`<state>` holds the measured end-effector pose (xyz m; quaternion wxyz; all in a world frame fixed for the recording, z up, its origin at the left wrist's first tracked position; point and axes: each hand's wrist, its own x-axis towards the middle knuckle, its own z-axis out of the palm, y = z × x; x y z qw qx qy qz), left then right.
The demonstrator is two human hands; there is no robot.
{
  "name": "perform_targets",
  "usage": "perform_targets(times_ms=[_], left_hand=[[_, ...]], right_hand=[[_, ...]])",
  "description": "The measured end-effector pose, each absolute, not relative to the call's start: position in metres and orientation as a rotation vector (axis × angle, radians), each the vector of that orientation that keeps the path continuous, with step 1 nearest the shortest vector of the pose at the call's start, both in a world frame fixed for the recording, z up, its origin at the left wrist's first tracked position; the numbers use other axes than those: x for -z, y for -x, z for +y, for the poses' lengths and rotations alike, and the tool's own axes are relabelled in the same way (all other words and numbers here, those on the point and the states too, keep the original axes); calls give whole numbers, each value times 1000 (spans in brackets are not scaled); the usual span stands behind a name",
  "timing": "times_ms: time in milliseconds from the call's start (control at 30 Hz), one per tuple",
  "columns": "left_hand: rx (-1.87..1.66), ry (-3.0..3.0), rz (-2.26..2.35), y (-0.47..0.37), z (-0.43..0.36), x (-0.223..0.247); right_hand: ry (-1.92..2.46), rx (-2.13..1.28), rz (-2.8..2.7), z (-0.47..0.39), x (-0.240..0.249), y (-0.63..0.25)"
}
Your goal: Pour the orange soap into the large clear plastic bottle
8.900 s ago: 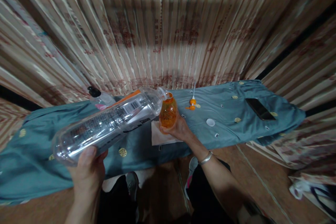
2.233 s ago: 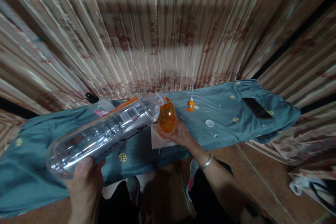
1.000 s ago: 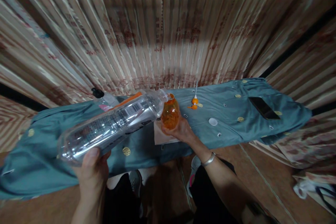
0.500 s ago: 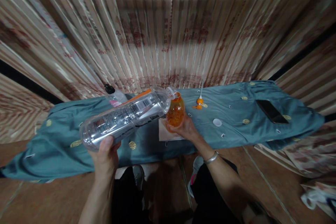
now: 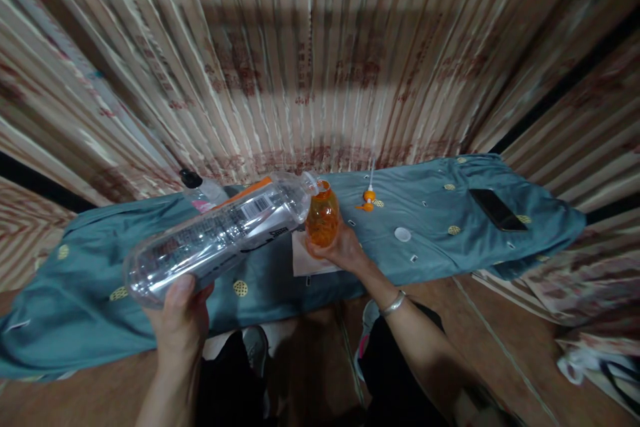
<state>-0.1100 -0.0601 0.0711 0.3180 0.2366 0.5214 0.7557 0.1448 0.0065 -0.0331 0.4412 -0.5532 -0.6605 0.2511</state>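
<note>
My left hand (image 5: 181, 310) is wrapped round the lower part of a large clear bottle (image 5: 220, 237) with a printed label. The bottle lies tilted, its open neck at the mouth of an orange see-through bottle (image 5: 323, 221). My right hand (image 5: 345, 247) holds the orange bottle from its right side, above a pale sheet (image 5: 307, 263) on the cloth. Whether liquid runs between the two necks is too small to tell. To the right, an orange pump top (image 5: 369, 197) with a thin clear tube lies on the cloth.
A blue-green patterned cloth (image 5: 430, 257) covers the table. On it are a white round disc (image 5: 403, 234), a black phone (image 5: 497, 209) and, at the back left, a clear bottle with a black cap (image 5: 203, 191). Striped curtains (image 5: 320, 67) hang behind.
The view has shifted, so most things appear further left. The large bottle's neck remains at the orange bottle's mouth, and both hands keep their hold.
</note>
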Motion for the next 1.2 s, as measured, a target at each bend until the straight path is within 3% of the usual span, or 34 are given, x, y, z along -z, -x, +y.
perform_targets(times_ms=[1200], left_hand=[[-1978, -641, 1375, 107, -60, -80]], right_hand=[[1374, -622, -1622, 8, 33, -144]])
